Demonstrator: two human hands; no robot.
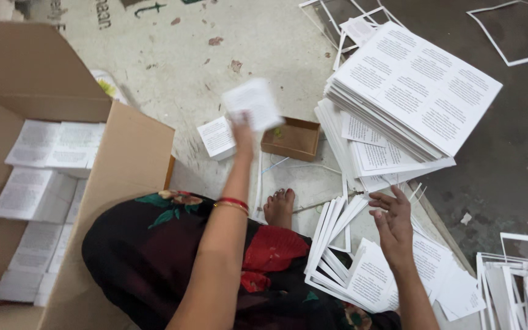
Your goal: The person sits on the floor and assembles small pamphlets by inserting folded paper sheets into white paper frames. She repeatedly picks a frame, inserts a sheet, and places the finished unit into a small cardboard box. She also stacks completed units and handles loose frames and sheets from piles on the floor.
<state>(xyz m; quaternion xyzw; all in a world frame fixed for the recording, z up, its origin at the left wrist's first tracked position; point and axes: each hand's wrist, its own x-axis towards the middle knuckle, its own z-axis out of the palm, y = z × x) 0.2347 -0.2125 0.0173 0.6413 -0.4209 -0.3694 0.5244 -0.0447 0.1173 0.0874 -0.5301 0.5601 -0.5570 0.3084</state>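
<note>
Left hand (244,131) outstretched, fingers gripping a folded leaflet (253,104); right hand (393,221) open-fingered over paper strips (331,232).

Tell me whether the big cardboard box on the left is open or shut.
Open. The cardboard box has its flaps folded outward, and stacks of printed leaflets show inside it.

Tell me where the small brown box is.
The small brown box sits on the floor at centre, right of the left hand, beside the big stack of printed sheets.
</note>
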